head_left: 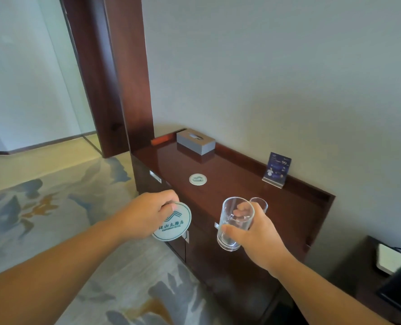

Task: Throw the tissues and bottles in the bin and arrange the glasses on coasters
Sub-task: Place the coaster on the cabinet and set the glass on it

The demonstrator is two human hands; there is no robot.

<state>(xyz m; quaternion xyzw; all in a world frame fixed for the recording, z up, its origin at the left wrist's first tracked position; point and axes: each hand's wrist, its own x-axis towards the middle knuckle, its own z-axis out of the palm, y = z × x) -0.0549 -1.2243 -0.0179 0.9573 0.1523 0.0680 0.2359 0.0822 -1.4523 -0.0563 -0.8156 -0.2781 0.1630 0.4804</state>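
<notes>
My left hand [147,213] holds a round white coaster [174,226] with a green hotel logo, in the air just in front of the dark wooden console's front edge. My right hand [253,233] grips a clear drinking glass [233,225], lifted and tilted above the console's near edge. A second clear glass [260,204] stands on the console [241,184] right behind the held one, partly hidden by my fingers. Another round coaster [197,179] lies flat in the middle of the console top.
A grey tissue box [196,141] sits at the console's far left end against the wall. A blue card in a stand [276,170] is by the back rim. Patterned carpet covers the floor on the left. A dark object with a white rectangular face [391,259] is at right.
</notes>
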